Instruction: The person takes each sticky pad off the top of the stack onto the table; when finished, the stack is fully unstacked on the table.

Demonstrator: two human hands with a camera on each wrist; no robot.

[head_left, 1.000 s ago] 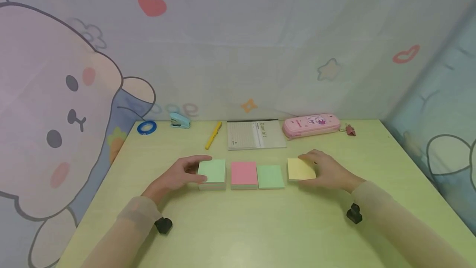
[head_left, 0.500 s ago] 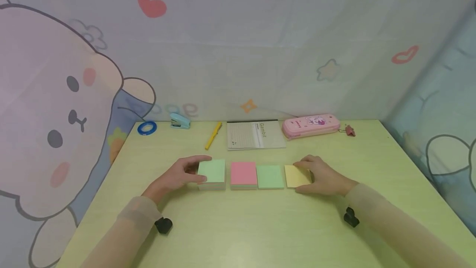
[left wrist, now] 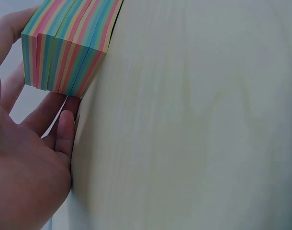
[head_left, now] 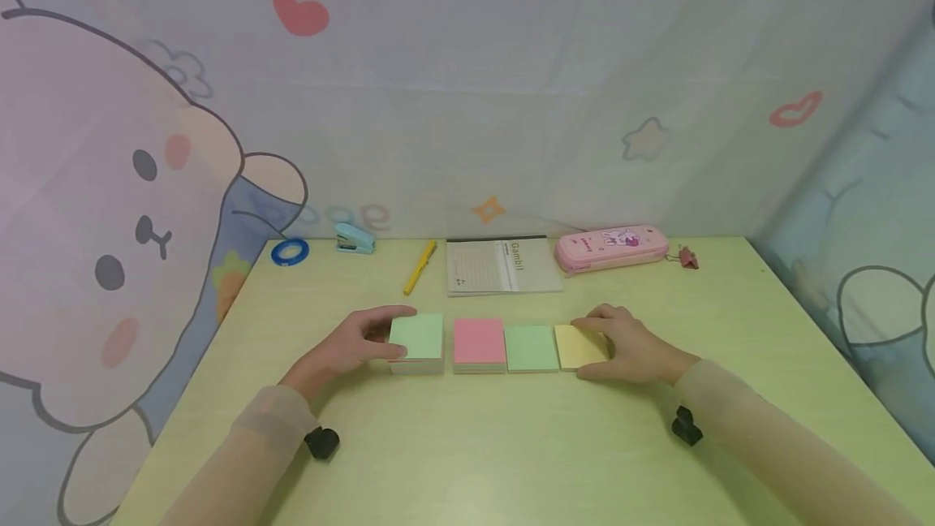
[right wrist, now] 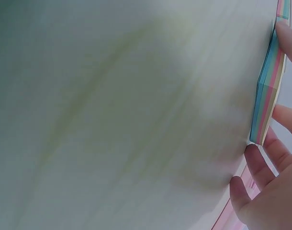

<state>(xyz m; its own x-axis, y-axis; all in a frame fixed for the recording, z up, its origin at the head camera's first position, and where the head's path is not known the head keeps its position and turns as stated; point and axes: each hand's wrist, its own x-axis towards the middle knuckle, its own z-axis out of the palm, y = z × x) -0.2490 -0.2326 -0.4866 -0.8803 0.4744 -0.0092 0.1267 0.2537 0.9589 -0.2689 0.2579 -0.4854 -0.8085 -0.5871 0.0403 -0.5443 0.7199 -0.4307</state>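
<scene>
My left hand (head_left: 358, 338) grips a thick stack of sticky notes (head_left: 416, 337) with a green top sheet, thumb at the near side and fingers at the far side. The left wrist view shows that stack's striped edges (left wrist: 64, 48) in several colours. A pink-topped stack (head_left: 478, 341) stands to its right, and a thin green pad (head_left: 532, 348) lies beside that. At the row's right end, my right hand (head_left: 635, 346) holds a thin yellow-topped pad (head_left: 579, 347) by its near and far edges. The pad's layered edge (right wrist: 267, 103) shows in the right wrist view, close to the tabletop.
Along the back of the table (head_left: 467, 445) lie a blue tape roll (head_left: 290, 251), a light blue stapler (head_left: 354, 238), a yellow pen (head_left: 420, 267), a notebook (head_left: 504, 265) and a pink pencil case (head_left: 612, 247) with a charm. A printed curtain hangs behind.
My right hand has brought the yellow pad down and leftward, up beside the thin green pad. The left hand keeps its grip on the thick stack and has not moved.
</scene>
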